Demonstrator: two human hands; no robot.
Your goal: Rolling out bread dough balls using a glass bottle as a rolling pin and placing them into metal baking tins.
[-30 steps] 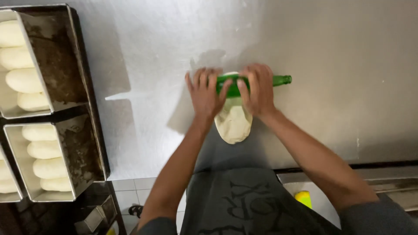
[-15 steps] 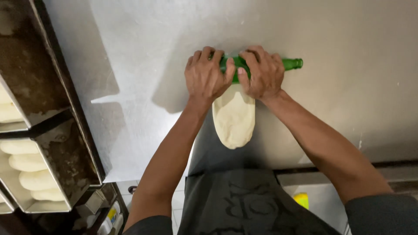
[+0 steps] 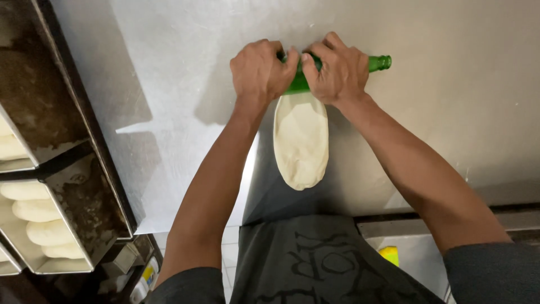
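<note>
Dough (image 3: 301, 141) is seen flattened into a long oval on the steel table (image 3: 450, 112), its long axis running from the near table edge away toward the green glass bottle (image 3: 337, 70), which lies across the oval's far end. The bottle's long axis is set crosswise to the dough, and its neck and mouth are pointed out to the right, past the right hand (image 3: 336, 72). The left hand (image 3: 260, 70) is pressed on the bottle body at the left of the dough's far end, the right hand just beside it; both are curled down over the glass, holding it by palm pressure rather than a closed fist. Risks are judged as follows: uneven pressure between the two hands could skew the bottle and thin one side of the oval; smooth glass under flat palms could slip or shoot sideways off the dough; too much force at the far tip could tear it or stick it to the table. Left of the dough, well apart, metal pans (image 3: 50, 225) with pale dough pieces (image 3: 34, 211) are noted.
</note>
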